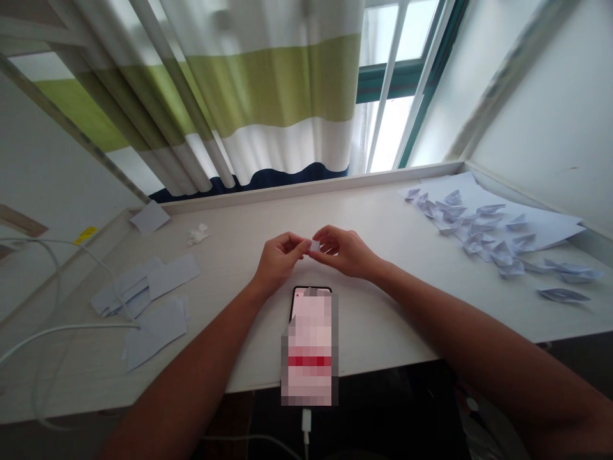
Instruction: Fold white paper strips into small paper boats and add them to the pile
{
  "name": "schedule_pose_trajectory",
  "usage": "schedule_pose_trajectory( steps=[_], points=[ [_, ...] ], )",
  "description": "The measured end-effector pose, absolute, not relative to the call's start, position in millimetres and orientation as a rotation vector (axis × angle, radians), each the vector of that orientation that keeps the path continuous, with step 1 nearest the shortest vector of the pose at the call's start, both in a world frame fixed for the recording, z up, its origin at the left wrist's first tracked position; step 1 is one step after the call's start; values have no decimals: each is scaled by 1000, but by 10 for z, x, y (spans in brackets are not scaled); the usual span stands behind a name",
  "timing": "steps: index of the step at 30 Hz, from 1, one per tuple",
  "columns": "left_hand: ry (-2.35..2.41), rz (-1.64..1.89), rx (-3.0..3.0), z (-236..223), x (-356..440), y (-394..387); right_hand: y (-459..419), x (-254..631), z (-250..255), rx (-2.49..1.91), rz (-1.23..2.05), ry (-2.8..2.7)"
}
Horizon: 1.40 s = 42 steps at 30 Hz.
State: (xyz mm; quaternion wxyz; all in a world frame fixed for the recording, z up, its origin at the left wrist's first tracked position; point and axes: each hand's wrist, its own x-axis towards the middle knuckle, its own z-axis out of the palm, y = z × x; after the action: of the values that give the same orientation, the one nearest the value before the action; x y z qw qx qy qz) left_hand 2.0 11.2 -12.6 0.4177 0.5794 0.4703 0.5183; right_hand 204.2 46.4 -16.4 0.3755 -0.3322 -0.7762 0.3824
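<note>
Over the middle of a pale table, my left hand and my right hand meet fingertip to fingertip. Both pinch a small folded piece of white paper between thumbs and fingers, held just above the tabletop. Just below the hands, a phone lies flat on the table with its screen lit.
Several folded paper boats lie on white sheets at the right. Cut paper slips sit at the left beside a white cable. A crumpled scrap lies further back. A striped curtain and a window stand behind.
</note>
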Motion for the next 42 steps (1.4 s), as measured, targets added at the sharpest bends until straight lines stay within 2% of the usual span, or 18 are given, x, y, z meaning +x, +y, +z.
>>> schedule_pose_trajectory(
  steps=[6, 12, 20, 32, 38, 42],
  points=[
    [1125, 1271, 1438, -131, 14, 116, 464, 2030, -195, -706, 1430, -1757],
    [1139, 1258, 1465, -121, -10, 106, 511, 2051, -199, -645, 1569, -1686],
    [1278, 1286, 1623, -104, -24, 109, 512, 2061, -197, -812, 1275, -1908],
    [1167, 1229, 1523, -120, -17, 112, 475, 2029, -168, -821, 1653, -1706],
    [1092, 1229, 1477, -86, -7, 100, 484, 2043, -160, -744, 1657, -1729],
    [1131, 1241, 1412, -92, 37, 98, 499, 2038, -202, -760, 1548, -1787]
  ],
)
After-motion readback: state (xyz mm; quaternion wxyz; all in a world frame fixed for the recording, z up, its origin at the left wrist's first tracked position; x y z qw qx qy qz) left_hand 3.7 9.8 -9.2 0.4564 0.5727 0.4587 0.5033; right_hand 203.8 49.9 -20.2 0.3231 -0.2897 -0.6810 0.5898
